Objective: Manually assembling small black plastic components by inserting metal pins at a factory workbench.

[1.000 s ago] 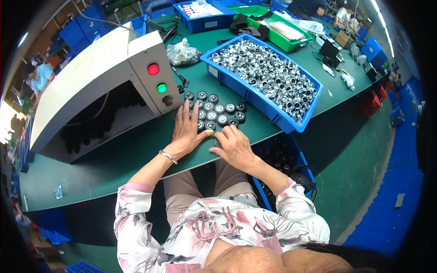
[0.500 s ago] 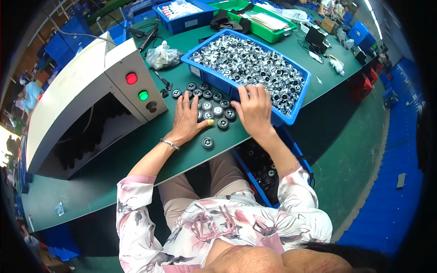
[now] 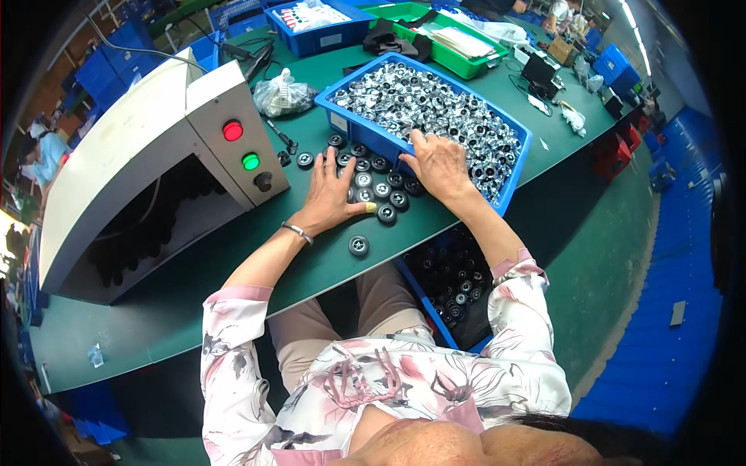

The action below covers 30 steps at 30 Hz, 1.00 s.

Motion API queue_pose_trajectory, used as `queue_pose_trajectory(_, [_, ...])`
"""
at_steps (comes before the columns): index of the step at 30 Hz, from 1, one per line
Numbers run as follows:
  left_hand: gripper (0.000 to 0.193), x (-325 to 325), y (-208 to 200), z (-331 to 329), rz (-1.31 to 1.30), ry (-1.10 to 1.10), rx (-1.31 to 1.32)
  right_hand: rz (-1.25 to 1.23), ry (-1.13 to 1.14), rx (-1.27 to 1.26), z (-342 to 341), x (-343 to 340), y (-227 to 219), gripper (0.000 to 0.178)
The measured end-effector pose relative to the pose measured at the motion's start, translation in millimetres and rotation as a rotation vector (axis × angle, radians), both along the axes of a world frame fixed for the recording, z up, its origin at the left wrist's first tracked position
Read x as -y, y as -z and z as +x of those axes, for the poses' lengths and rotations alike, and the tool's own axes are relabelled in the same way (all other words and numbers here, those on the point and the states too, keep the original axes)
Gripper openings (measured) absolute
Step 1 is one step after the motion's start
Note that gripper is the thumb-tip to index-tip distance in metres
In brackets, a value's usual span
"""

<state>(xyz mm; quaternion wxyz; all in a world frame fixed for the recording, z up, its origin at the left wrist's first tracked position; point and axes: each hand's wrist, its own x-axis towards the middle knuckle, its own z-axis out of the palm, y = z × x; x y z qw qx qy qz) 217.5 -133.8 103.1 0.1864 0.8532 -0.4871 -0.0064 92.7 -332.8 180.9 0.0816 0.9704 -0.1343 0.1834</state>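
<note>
On the green table, several small black wheels (image 3: 381, 189) with silvery hubs lie in a loose cluster. My left hand (image 3: 330, 198) rests at the cluster's left side, fingers spread among the wheels, a yellow cover on the thumb. One wheel (image 3: 358, 245) lies apart, nearer the table edge. Right of the cluster stands a blue bin (image 3: 509, 198) heaped with shiny metallic parts with dark centres (image 3: 435, 109). My right hand (image 3: 441, 167) is bent over the bin's near rim, thumb outside and fingers inside. Its palm side is hidden.
A cream machine (image 3: 132, 147) with red and green lights stands at the left. Behind are a clear plastic bag (image 3: 284, 95), a blue tray (image 3: 330, 37) and a green tray (image 3: 474, 66). Below the table edge, a blue crate (image 3: 426, 299) holds more wheels.
My right hand has moved up and over the bin's rim from beside the wheels. My left hand has shifted slightly right, its fingers more spread. The view has shifted a little.
</note>
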Motion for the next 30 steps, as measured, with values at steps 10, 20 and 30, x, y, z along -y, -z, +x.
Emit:
queue_pose_trajectory(10, [0.099, 45.7, -1.6, 28.6, -0.118, -0.104, 0.03, 0.006, -0.099, 0.014, 4.1, 6.9, 7.6, 0.03])
queue_pose_trajectory(20, [0.064, 116.0, 25.5, 73.8, -0.292, 0.062, -0.147, -0.02, 0.052, 0.033, 16.5, 34.4, 33.7, 0.034])
queue_pose_trajectory(30, [0.057, 124.7, 67.3, 132.3, -0.361, 0.112, 0.035, -0.045, 0.181, 0.155, 34.9, 16.4, 47.7, 0.033])
